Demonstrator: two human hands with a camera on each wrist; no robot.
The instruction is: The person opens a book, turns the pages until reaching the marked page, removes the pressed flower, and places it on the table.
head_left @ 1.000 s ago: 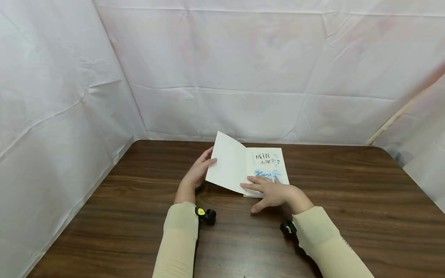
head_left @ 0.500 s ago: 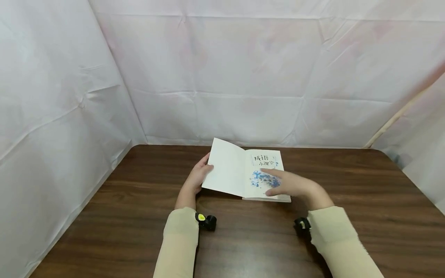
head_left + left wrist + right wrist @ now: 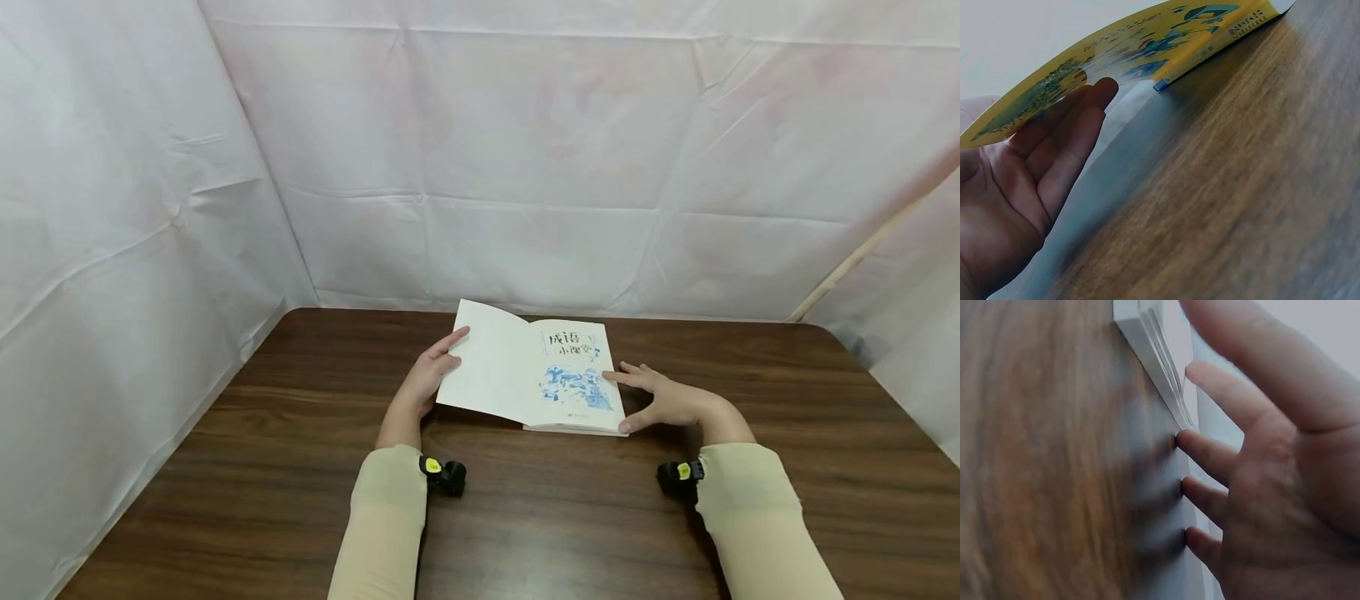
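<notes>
Two hands frame your book, which lies open near the far edge of the surface. Your left hand props the raised cover on straight fingers; your right hand rests open against the page edges. It looks light and floppy; hold it near the spine. White sheeting walls the room.

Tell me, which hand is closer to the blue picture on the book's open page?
Right. The right hand rests at the book's right edge, fingertips beside the blue picture. The left hand props the raised cover, farther away.
</notes>
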